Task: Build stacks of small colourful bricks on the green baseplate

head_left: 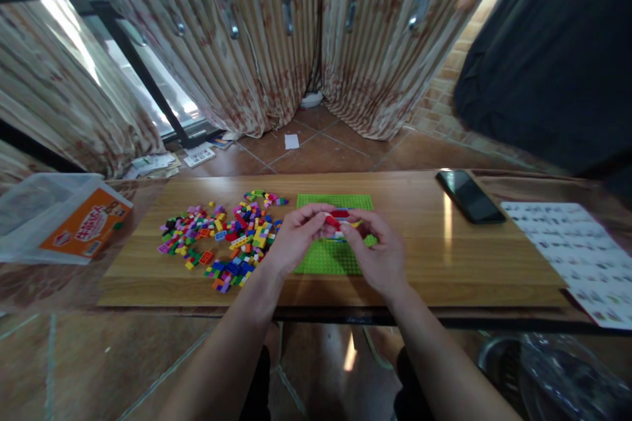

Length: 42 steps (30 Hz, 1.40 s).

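Both my hands meet above a green baseplate (pixel 334 202) lying on a wooden table (pixel 434 256). My left hand (pixel 296 237) and my right hand (pixel 378 253) pinch a small stack of bricks (pixel 338 216) between their fingertips; red shows most, with a bit of yellow and white. Both hands are closed on it, just over the plate's middle. A loose pile of small coloured bricks (pixel 222 237) spreads on the table left of the plate, close to my left hand.
A black phone (pixel 469 196) lies at the table's far right, beside a printed sheet (pixel 577 256). A clear plastic box with an orange label (pixel 83 223) sits at the left end. Curtains, tiled floor and scattered papers lie beyond.
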Motion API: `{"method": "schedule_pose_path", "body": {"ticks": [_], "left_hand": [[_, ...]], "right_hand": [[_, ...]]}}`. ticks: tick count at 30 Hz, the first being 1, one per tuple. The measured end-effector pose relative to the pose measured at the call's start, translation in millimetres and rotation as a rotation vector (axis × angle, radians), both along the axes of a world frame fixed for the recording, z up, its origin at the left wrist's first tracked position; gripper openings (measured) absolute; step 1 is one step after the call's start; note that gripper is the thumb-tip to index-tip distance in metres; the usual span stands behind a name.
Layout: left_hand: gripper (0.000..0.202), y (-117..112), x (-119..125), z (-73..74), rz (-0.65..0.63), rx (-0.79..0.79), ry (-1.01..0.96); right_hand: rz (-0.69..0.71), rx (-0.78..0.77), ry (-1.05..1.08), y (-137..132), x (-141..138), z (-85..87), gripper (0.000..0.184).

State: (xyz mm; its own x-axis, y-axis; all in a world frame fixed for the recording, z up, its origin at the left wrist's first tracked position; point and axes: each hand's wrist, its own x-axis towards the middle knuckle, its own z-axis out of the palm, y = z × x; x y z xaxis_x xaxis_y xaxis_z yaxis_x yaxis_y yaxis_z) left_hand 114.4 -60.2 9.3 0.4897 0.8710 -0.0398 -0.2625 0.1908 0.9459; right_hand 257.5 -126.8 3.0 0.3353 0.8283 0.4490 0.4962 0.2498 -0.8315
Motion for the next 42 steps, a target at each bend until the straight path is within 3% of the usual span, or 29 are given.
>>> {"method": "schedule_pose_path", "body": {"ticks": [3, 9, 16, 26, 35, 42], "left_hand": [[0.024, -10.5, 2.2, -0.2, -0.040, 0.006, -0.045], [0.021, -8.9, -2.7, -1.8, -0.028, 0.062, -0.073], [0.019, -8.1, -3.6, -0.1, -0.043, 0.082, -0.124], [0.019, -5.9, -1.9, -1.2, -0.059, 0.153, -0.029], [0.021, -7.0, -2.4, -1.2, 0.009, 0.178, 0.001], [0.022, -3.9, -6.2, 0.7, 0.024, 0.128, 0.005]], "right_hand": [[0.111, 0.047, -0.048, -3.7, -8.6, 2.8, 0.022], [0.130, 0.083, -0.003, -1.5, -10.3, -2.9, 0.016], [0.155, -0.026, 0.260, 3.3, -11.3, -10.6, 0.023], [0.251, -0.053, 0.569, 5.7, -13.2, -3.3, 0.017], [0.316, -0.046, 0.580, 4.4, -10.7, 0.2, 0.014], [0.235, -0.026, 0.551, 7.5, -9.5, -2.9, 0.017]]}}
